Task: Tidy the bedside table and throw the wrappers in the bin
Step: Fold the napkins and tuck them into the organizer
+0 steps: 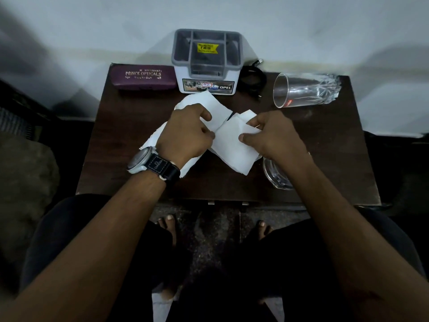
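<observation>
White tissue sheets (228, 145) — light, limp, easily torn — are pinched at mid-table by the left hand (185, 133) and right hand (274, 133); edges are best gathered

Glass dish (277, 175): half hidden beneath the right forearm.
Tissues (228, 145): partly covered by both hands.
Organiser label (207, 85): small print blurred — only "OPEL" legible.
Walls: smeared at the edges.
</observation>
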`<act>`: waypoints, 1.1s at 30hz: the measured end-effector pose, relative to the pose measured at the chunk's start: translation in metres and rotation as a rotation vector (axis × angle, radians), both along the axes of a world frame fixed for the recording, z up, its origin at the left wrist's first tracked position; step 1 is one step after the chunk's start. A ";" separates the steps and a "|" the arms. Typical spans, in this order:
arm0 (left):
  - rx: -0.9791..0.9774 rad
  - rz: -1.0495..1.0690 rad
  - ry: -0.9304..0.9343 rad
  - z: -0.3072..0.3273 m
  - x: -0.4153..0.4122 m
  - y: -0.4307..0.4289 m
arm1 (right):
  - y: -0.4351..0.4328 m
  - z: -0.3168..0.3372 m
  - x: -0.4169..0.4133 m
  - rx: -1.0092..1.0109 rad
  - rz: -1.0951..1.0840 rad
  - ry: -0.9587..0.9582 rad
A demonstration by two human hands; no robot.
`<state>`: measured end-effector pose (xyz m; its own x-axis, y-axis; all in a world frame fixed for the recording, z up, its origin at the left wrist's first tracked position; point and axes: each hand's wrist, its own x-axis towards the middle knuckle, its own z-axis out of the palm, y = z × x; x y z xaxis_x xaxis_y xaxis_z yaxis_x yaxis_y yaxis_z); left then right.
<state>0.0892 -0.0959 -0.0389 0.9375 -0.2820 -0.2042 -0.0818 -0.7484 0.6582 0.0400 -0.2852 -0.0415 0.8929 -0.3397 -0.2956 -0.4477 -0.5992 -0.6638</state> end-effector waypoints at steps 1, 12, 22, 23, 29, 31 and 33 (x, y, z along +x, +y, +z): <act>0.004 0.002 0.003 0.000 0.000 -0.001 | 0.000 0.000 0.000 -0.004 -0.001 -0.002; 0.120 -0.022 -0.043 -0.007 -0.019 -0.022 | 0.009 0.000 -0.002 -0.131 0.097 -0.019; -0.175 0.075 0.157 0.005 -0.017 -0.023 | 0.011 0.001 -0.002 -0.108 0.099 0.011; -0.171 0.074 0.162 0.005 -0.016 -0.023 | 0.011 0.002 -0.002 -0.107 0.096 0.009; -0.180 0.085 0.176 -0.001 -0.017 -0.021 | 0.011 0.003 -0.001 -0.106 0.089 0.024; -0.157 0.067 0.125 -0.001 -0.016 -0.019 | 0.007 0.006 0.000 -0.091 0.089 0.035; -0.129 0.048 0.059 0.001 -0.014 -0.017 | 0.000 0.009 0.001 -0.086 0.064 -0.005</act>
<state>0.0755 -0.1129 -0.0374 0.9380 -0.2641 -0.2243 -0.0060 -0.6595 0.7517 0.0406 -0.2854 -0.0322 0.9148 -0.3060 -0.2635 -0.4038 -0.6810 -0.6109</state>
